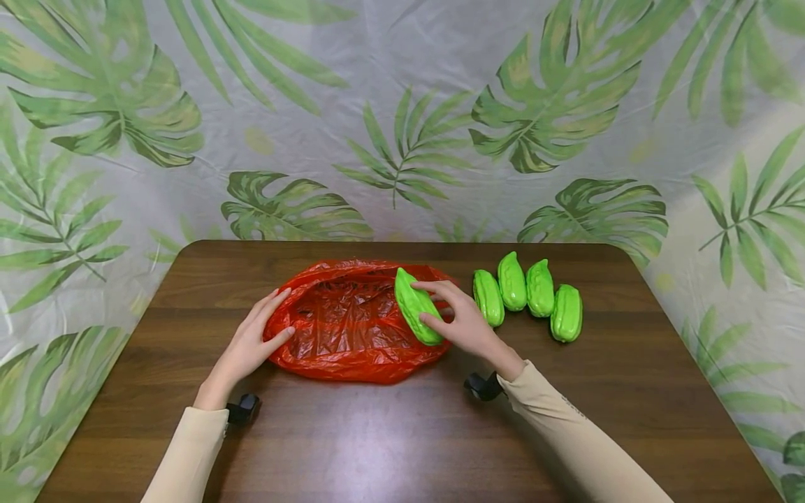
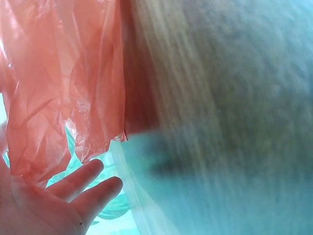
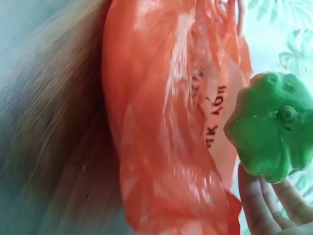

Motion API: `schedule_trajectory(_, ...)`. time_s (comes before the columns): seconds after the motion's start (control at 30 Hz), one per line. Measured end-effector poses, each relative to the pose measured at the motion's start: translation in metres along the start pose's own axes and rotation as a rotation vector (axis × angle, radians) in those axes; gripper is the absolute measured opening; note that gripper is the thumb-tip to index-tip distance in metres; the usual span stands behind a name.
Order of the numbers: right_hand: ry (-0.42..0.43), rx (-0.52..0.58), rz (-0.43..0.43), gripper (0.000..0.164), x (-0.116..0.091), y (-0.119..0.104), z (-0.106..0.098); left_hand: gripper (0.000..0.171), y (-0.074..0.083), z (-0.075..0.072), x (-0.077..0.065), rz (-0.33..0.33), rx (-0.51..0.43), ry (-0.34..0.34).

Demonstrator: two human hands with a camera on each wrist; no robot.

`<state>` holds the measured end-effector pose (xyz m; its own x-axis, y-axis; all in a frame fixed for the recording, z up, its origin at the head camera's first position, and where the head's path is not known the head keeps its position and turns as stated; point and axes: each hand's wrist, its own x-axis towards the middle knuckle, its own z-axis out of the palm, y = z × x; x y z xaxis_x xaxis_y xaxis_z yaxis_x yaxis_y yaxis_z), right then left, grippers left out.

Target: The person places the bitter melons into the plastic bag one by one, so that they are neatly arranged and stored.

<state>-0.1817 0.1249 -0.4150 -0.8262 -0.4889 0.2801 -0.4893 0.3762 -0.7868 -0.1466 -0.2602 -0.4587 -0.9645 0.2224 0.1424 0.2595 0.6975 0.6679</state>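
The right hand (image 1: pixel 462 318) grasps one gourd (image 1: pixel 414 307) between thumb and fingers, tilted, at the right end of the red bag (image 1: pixel 355 367). The left hand (image 1: pixel 254 342) does not clench: its fingers lie nearly straight against the left rim, with the thumb over the opening. Four other gourds (image 1: pixel 512 283) stay beyond the right fingers, to the right, on the table (image 1: pixel 377 447).

The bag's film looks thin and soft, so I think the rim could fold inward if the left fingers slip from it. The held gourd looks smooth and shiny; with a loose pinch it could turn in the right fingers. If these fingers release too near the rim, it could drop outside, or pull the rim down.
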Motion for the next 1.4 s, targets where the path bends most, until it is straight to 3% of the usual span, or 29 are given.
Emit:
schedule_trajectory(0.4,-0.024,0.002,-0.033,0.047,0.014,-0.006,0.031,0.070,0.002,0.001,0.000,-0.004,-0.009,0.000)
schedule_trajectory(1.4,-0.092,0.001,0.026,0.050,0.053,-0.033,0.106,0.070,0.000,0.003,0.002,0.004,-0.008,0.031)
